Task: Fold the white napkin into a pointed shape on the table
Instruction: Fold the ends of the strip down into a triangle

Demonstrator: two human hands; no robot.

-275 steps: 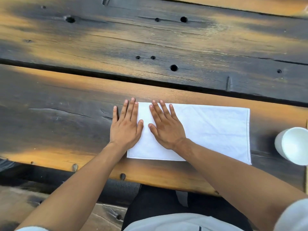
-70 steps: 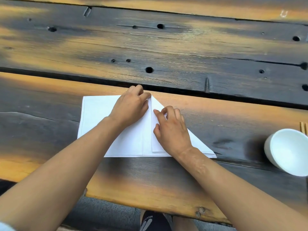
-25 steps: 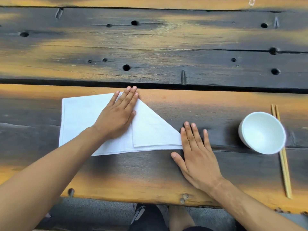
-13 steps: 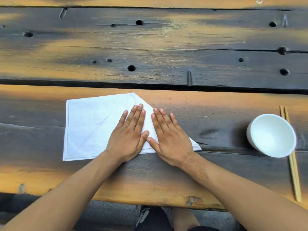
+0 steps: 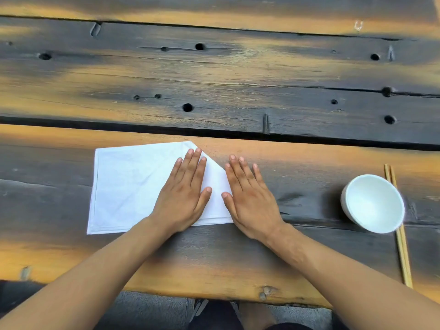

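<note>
1. Our white cloth napkin point(image 5: 133, 186) lies on the near plank of the weathered wooden table point(image 5: 238, 79), left of centre, its right corner folded into a slant.
2. Left hand point(image 5: 185, 198) is flat on the fold, fingers spread, gripping nothing.
3. Right hand point(image 5: 250, 198) is flat and open too, straddling the slanted edge.
4. Risk: if we lift off early, we reckon the crease springs back; uneven pressing skews the point.
5. A wide sweep right could knock the white round bowl point(image 5: 373, 203) beside the wooden chopsticks point(image 5: 400, 234).
</note>
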